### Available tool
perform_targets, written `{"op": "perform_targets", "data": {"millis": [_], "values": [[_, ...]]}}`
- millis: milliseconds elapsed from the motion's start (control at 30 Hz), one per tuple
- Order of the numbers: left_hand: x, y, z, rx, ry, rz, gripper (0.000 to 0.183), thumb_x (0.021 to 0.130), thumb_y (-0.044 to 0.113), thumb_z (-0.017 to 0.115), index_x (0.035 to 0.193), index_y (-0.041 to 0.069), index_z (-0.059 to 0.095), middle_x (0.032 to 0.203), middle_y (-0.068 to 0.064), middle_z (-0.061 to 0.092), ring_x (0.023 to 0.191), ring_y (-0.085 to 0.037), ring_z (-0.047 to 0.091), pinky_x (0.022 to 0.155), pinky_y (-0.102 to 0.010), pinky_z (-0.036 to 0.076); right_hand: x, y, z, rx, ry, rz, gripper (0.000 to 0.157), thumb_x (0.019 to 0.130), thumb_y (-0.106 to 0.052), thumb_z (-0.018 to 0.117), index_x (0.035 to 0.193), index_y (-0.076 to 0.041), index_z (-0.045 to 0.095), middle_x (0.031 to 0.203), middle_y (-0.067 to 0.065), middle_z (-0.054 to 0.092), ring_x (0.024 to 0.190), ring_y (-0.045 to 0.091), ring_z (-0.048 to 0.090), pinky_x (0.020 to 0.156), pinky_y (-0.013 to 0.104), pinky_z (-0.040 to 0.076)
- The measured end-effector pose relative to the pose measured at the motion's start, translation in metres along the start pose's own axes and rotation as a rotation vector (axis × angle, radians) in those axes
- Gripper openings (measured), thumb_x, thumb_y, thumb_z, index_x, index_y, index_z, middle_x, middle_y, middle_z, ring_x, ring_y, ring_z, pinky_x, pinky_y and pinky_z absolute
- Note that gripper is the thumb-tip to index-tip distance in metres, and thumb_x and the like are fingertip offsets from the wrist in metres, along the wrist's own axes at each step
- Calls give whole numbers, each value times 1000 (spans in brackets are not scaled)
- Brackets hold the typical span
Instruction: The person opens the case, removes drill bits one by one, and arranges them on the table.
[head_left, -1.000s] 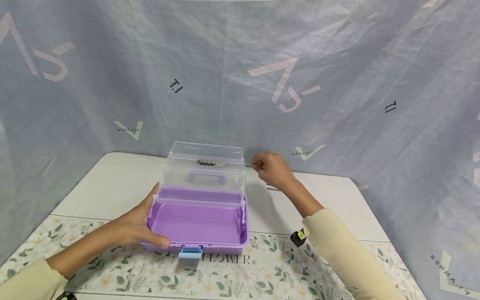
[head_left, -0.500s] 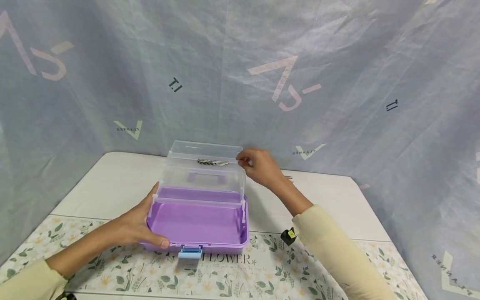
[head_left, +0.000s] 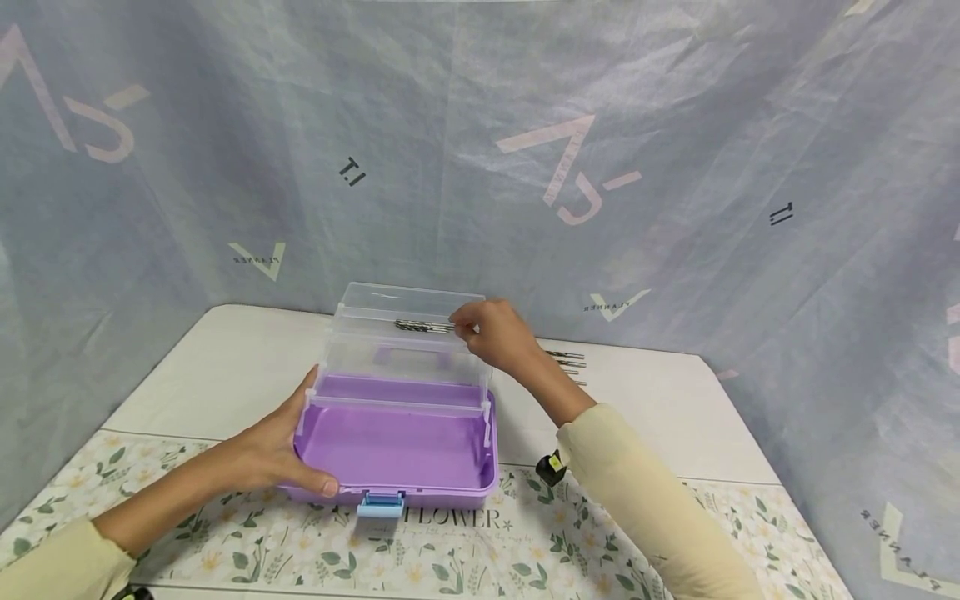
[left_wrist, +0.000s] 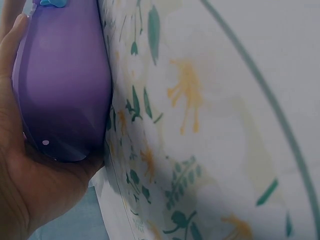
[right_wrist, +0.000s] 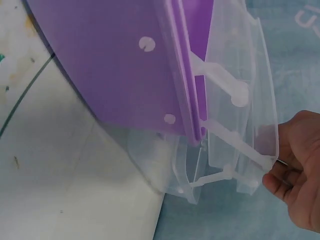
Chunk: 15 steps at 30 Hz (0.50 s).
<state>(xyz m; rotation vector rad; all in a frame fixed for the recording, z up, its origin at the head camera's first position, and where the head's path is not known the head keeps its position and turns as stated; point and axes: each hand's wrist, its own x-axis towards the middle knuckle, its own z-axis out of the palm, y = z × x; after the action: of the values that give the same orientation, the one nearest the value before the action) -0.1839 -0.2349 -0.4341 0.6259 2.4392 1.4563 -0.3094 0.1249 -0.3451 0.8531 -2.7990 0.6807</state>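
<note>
A purple toolbox [head_left: 393,446] stands with its clear tiered trays [head_left: 412,362] folded up and back. My left hand [head_left: 270,454] grips its left end, thumb along the front rim; in the left wrist view, the palm lies against the purple side. Several drill bits [head_left: 422,326] lie together in the top tray. At their right ends is my right hand [head_left: 495,337], thumb and forefinger pinching a drill bit largely hidden by the fingers. From the right wrist view, the right fingertips reach past the tray's edge and are partly hidden behind its clear plastic.
Several more drill bits [head_left: 567,362] lie on the white table behind the right wrist. A blue latch [head_left: 381,503] hangs at the toolbox's front. Floral print covers the table's front part, and a grey-blue cloth [head_left: 450,167] hangs behind.
My right hand has moved left from beside the toolbox to over its top tray, uncovering the drill bits on the table. The left hand and toolbox have stayed put.
</note>
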Motion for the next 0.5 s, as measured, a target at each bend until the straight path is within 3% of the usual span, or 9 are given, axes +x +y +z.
{"op": "perform_targets", "data": {"millis": [500], "values": [[0, 2, 0, 7, 5, 0, 171, 68, 22, 110, 180, 23, -20, 164, -30, 49, 126, -33, 68, 111, -67, 52, 8, -10, 3, -115, -30, -87, 32, 107, 2, 63, 128, -5, 85, 122, 11, 86, 97, 26, 78, 89, 39, 62]]}}
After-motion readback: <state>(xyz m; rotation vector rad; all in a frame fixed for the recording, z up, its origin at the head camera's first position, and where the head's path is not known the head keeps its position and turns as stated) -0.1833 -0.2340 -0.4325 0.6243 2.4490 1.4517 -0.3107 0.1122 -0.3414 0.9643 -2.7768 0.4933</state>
